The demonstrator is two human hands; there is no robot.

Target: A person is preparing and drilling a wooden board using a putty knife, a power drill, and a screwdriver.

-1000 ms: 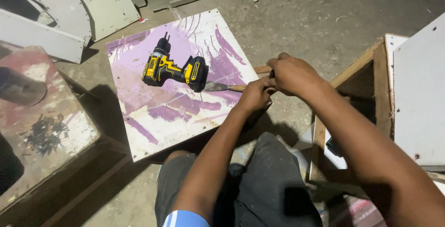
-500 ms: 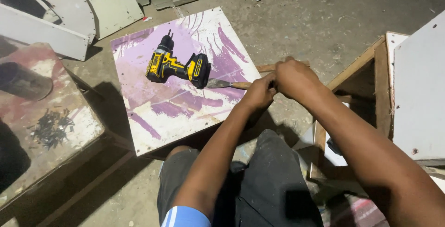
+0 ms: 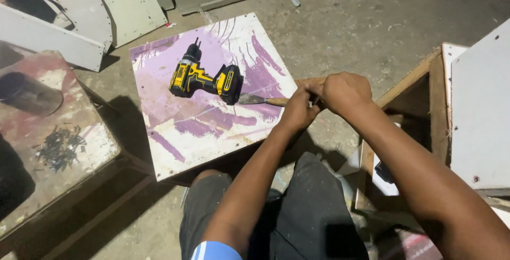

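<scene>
A white square board (image 3: 175,148) smeared with purple paint lies on the concrete floor in front of me. A yellow and black cordless drill (image 3: 204,75) rests on its side on the board. Beside the drill lies a chisel-like tool (image 3: 254,99) with a metal blade and a wooden handle. My left hand (image 3: 297,110) is closed at the board's right edge, by the handle end of that tool. My right hand (image 3: 345,92) is closed right next to it, fingers meeting the left hand. What the hands pinch between them is hidden.
A low stained table (image 3: 53,132) with a pile of dark screws (image 3: 59,146) and a dark cylinder (image 3: 26,94) stands at the left. Grey panels (image 3: 106,10) lean at the top left. An open wooden box (image 3: 419,111) and a white panel (image 3: 481,111) sit at the right.
Both hands stay together at the board's right edge, with only small shifts of the fingers. The drill and the chisel-like tool lie where they were.
</scene>
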